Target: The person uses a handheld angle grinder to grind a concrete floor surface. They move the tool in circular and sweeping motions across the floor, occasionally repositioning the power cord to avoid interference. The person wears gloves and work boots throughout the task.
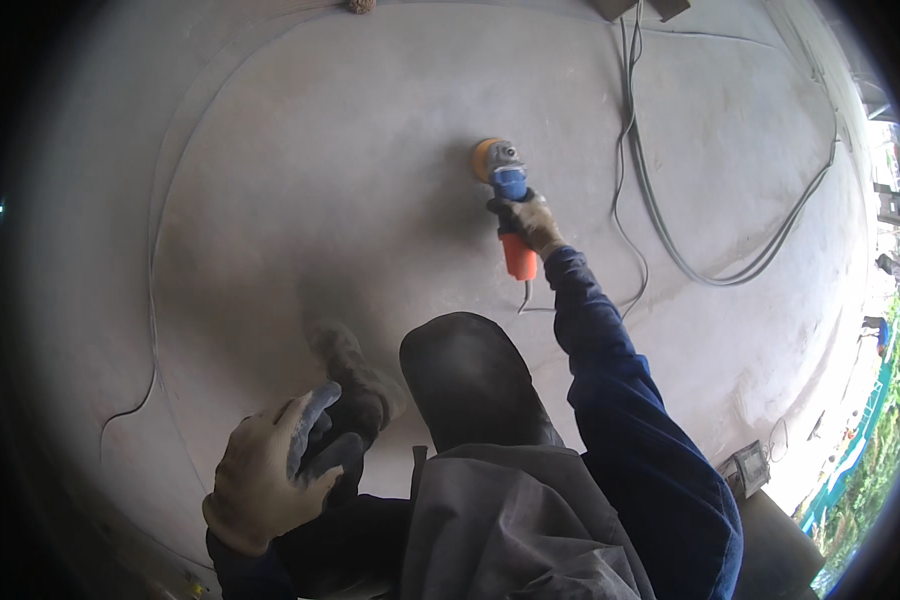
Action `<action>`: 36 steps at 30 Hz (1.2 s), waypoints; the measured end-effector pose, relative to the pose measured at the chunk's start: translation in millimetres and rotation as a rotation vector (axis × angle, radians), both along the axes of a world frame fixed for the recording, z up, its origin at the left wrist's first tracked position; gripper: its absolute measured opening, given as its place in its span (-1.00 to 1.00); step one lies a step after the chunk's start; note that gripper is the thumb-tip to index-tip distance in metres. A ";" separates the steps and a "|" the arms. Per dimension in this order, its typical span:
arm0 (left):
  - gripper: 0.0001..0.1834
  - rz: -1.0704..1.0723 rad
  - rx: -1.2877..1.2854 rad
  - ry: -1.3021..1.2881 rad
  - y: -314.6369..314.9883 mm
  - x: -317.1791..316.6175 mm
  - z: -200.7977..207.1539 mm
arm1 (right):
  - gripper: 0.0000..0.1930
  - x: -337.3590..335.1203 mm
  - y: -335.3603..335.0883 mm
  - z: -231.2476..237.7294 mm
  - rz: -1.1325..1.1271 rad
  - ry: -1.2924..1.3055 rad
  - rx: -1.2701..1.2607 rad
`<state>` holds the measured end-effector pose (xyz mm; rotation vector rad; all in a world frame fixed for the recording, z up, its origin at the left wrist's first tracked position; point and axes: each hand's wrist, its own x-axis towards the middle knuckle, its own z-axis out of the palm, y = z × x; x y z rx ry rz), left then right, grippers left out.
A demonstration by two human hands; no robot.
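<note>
In my right hand (532,220), gloved in tan and dark grey, is an angle grinder (511,184), gripped around its body. It has a grey metal head, a blue middle, an orange rear end and a yellow-orange disc (484,160) at the pale grey floor (370,120). Whether the disc touches the floor I cannot tell. A cord (526,297) leaves the grinder's rear. My left hand (275,470), in a similar glove, hovers by my left leg above a dusty boot (345,360); its fingers are bent and apart, and it holds nothing visible.
Grey cables (660,225) loop across the floor at right; a thin cord (153,300) runs down the left. My dark knee (470,380) juts forward in the middle. A small square lamp-like fixture (748,468) stands at lower right, near a bright edge with greenery beyond.
</note>
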<state>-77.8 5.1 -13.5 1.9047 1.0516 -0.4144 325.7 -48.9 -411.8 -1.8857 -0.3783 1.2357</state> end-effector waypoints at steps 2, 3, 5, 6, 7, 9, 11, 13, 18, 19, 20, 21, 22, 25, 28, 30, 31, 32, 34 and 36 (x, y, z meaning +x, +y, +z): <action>-0.23 0.074 -0.020 0.050 -8.8 -10.8 -3.8 | -0.50 24.0 10.2 17.3 -0.061 -0.017 -0.016; -0.22 0.071 -0.013 0.017 -9.9 -12.7 -6.6 | -0.49 39.0 9.2 13.1 -0.156 -0.012 -0.005; -0.22 0.069 -0.006 -0.036 -12.1 -16.1 -10.8 | -0.48 57.8 3.7 3.9 -0.296 0.031 -0.001; -0.22 0.047 -0.003 -0.026 -11.6 -12.9 -9.1 | -0.48 55.8 1.9 0.8 -0.262 0.038 0.016; -0.21 0.025 -0.001 -0.017 -8.9 -7.0 -3.2 | -0.48 50.6 -3.9 -1.3 -0.228 0.044 0.032; -0.21 0.000 -0.026 -0.013 -2.7 -0.6 0.5 | -0.49 34.3 -18.1 -3.3 -0.132 0.048 -0.002; -0.21 0.000 -0.082 -0.009 -1.1 2.5 -1.9 | -0.49 14.7 -37.0 -10.4 0.123 -0.050 -0.033; -0.21 0.001 -0.035 0.010 -3.7 -2.9 -4.2 | -0.52 5.7 -51.8 -17.9 0.276 -0.220 -0.024; -0.24 -0.009 -0.011 0.019 -6.9 -24.3 -12.9 | -0.50 75.6 -34.4 -0.2 -0.197 0.016 -0.008; -0.24 -0.006 -0.020 0.023 -5.8 -21.2 -12.0 | -0.49 87.7 -28.7 3.6 -0.252 0.004 -0.002; -0.24 -0.003 -0.028 0.027 -5.5 -18.4 -10.6 | -0.49 86.1 -28.5 2.4 -0.242 0.005 0.004; -0.24 -0.022 -0.021 0.019 -5.4 -14.7 -8.4 | -0.50 82.1 -26.9 0.5 -0.234 0.006 0.012; -0.23 -0.041 -0.015 0.009 -5.1 -10.7 -7.6 | -0.51 75.2 -24.5 2.3 -0.226 0.003 0.018; -0.22 -0.042 -0.053 -0.023 0.2 2.9 -6.4 | -0.53 25.6 -25.1 2.0 0.039 0.012 -0.010; -0.22 -0.037 -0.032 -0.011 -0.3 3.4 -4.8 | -0.55 7.9 -20.2 -0.8 0.266 -0.195 -0.078; -0.22 -0.035 -0.003 0.024 -3.8 -7.0 -6.1 | -0.51 24.5 -14.7 2.1 0.051 0.013 0.007; -0.21 -0.036 0.007 0.048 -6.3 -16.4 -8.1 | -0.48 45.3 -12.1 -5.6 -0.060 -0.002 0.021; -0.20 -0.017 0.015 0.090 -8.9 -27.3 -9.7 | -0.47 53.9 -2.2 4.2 -0.118 0.032 0.008; -0.21 0.007 0.008 0.080 -10.8 -34.6 -16.6 | -0.48 79.9 7.8 8.5 -0.274 0.008 -0.022; -0.21 0.019 -0.023 0.056 -10.9 -35.2 -18.6 | -0.49 84.0 15.0 8.4 -0.295 -0.015 -0.033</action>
